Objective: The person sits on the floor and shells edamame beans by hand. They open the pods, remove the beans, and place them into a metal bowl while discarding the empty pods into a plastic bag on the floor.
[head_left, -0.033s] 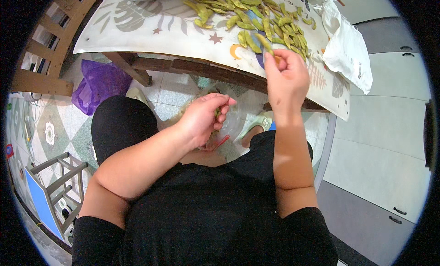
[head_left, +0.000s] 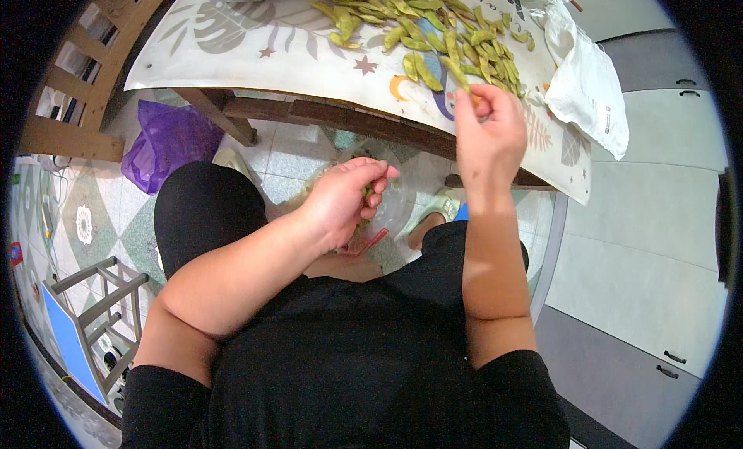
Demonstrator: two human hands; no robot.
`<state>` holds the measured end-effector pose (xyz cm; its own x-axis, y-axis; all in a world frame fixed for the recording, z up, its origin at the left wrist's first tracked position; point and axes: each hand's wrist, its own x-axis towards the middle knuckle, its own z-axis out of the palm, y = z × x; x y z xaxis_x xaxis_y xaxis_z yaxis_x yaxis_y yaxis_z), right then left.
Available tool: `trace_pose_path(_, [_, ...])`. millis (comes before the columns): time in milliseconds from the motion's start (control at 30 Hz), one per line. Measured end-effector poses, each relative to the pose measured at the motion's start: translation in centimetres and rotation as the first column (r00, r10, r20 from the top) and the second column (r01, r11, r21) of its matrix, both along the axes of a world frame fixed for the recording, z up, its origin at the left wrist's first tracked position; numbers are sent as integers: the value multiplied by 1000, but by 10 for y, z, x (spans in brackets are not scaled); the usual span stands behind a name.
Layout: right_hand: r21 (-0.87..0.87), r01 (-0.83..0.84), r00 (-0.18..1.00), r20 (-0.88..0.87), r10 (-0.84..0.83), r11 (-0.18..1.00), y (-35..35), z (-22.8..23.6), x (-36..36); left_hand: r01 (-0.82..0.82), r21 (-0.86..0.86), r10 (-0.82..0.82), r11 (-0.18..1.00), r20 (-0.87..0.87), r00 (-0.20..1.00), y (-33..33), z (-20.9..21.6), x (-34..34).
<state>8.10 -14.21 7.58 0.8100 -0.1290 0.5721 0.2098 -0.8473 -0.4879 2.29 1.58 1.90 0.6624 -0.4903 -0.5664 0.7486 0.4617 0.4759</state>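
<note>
Your right hand [head_left: 493,136] pinches a green pod [head_left: 454,72] between nearly closed fingers [head_left: 499,101], beside other pods [head_left: 480,37] spread on the worktop [head_left: 309,70]. Your left hand [head_left: 347,194] curls closed around something green [head_left: 368,191], mostly hidden.

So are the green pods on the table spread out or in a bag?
Spread out: the green pods lie loose across the tablecloth, some overlapping.

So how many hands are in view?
2: the left hand, closed around something green, nearer the body; the right hand, over the near edge of the table, pinching a pod.
</note>
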Motion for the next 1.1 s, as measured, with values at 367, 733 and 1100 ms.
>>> trace_pose_path(367, [931, 240, 665, -364, 652, 275, 9, 5, -68, -213, 34, 162, 976, 536, 828, 9, 21, -4])
trace_pose_path(733, [913, 219, 459, -409, 789, 345, -1, 3, -72, -112, 90, 36, 990, 599, 800, -2, 12, -3])
trace_pose_path(1100, [925, 285, 404, -354, 844, 252, 1, -3, -77, -193, -2, 133, 981, 732, 668, -5, 11, -6])
